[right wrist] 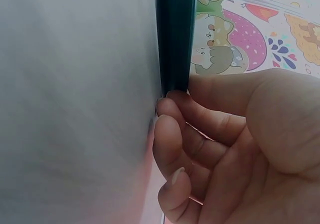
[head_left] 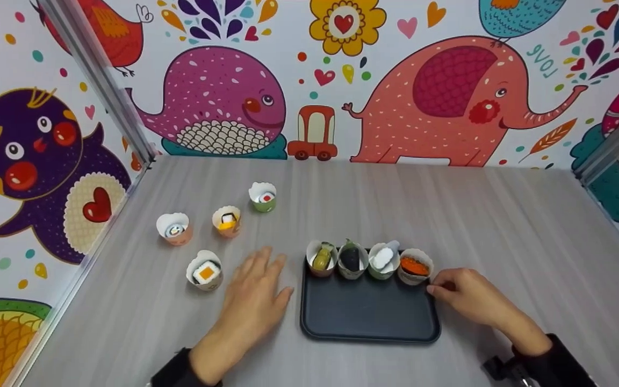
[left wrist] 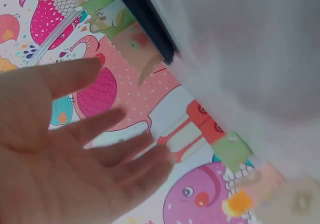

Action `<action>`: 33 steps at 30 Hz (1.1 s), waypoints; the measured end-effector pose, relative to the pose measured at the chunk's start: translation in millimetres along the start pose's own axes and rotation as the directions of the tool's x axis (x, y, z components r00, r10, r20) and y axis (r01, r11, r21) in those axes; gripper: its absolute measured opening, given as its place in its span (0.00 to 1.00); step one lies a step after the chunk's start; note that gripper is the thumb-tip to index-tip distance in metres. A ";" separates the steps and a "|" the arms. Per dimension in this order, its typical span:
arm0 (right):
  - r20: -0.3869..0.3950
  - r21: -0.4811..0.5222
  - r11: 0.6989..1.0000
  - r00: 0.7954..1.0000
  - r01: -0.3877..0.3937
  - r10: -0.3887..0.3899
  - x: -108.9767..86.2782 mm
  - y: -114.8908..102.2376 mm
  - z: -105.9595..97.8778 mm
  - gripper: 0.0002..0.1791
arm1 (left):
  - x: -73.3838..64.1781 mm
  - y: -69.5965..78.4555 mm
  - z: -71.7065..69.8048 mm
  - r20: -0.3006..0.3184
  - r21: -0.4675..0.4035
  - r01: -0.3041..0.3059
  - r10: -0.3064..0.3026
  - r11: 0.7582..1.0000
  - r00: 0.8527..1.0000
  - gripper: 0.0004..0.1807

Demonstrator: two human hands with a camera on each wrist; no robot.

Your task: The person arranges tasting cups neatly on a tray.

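A dark rectangular tray lies on the table. Along its far edge stand paper cups holding a yellow-green piece, a dark eggplant-like piece, a white piece and an orange-topped piece. My right hand pinches the tray's right edge near the far corner, thumb and curled fingers at the rim in the right wrist view. Left of the tray, my left hand holds nothing, its fingers extended and spread. Beside it stands a paper cup with a white and orange sushi-like piece.
Farther back on the left are more paper cups: one with a round white piece, one with a yellow and white piece, and a green one. Cartoon-printed walls border the grey table at the back and sides.
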State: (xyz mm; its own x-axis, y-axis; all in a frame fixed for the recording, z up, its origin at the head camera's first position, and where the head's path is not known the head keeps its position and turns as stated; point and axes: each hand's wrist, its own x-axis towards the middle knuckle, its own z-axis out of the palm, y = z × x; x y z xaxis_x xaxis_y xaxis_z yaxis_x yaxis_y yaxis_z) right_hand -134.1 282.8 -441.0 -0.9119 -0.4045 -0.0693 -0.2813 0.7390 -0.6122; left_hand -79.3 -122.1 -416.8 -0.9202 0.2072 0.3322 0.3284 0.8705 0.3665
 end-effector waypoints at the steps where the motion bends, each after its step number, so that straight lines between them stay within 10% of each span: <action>1: 0.000 -0.001 1.000 1.000 -0.004 0.004 -0.3 0.3 -0.1 0.08 | -1.6 -3.9 -3.2 -0.015 0.002 0.000 0.000 1.000 1.000 0.33; 7: 0.007 0.002 1.000 1.000 -0.003 0.003 -0.4 1.1 -0.4 0.08 | -7.8 -30.6 -18.6 -0.096 0.043 0.050 -0.045 0.998 0.994 0.54; 13: 0.013 0.012 1.000 1.000 0.005 -0.005 -0.7 1.2 -0.6 0.08 | -10.7 -53.2 -29.6 -0.051 0.046 0.202 -0.200 0.978 0.978 0.67; 18: 0.012 0.007 1.000 1.000 0.006 -0.006 -0.1 0.6 -1.5 0.07 | -10.5 -70.3 -37.9 0.037 0.014 0.330 -0.330 0.944 0.943 0.72; 25: 0.002 -0.002 1.000 1.000 0.010 -0.010 -0.2 -0.1 -2.7 0.06 | -5.6 -92.6 -44.9 0.230 -0.063 0.513 -0.488 0.856 0.842 0.78; 33: 0.010 0.004 1.000 1.000 0.007 -0.007 0.0 0.1 -3.8 0.05 | -3.8 -112.0 -44.0 0.281 -0.135 0.532 -0.483 0.836 0.829 0.64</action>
State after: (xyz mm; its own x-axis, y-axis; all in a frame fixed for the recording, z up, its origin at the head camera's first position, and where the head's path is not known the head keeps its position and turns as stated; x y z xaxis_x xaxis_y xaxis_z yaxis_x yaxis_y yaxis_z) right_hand -135.3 284.9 -438.1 -0.9070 -0.4148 -0.0729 -0.2864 0.7343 -0.6155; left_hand -103.2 -240.0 -420.9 -0.9816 -0.1229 -0.1459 -0.1866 0.7775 0.6005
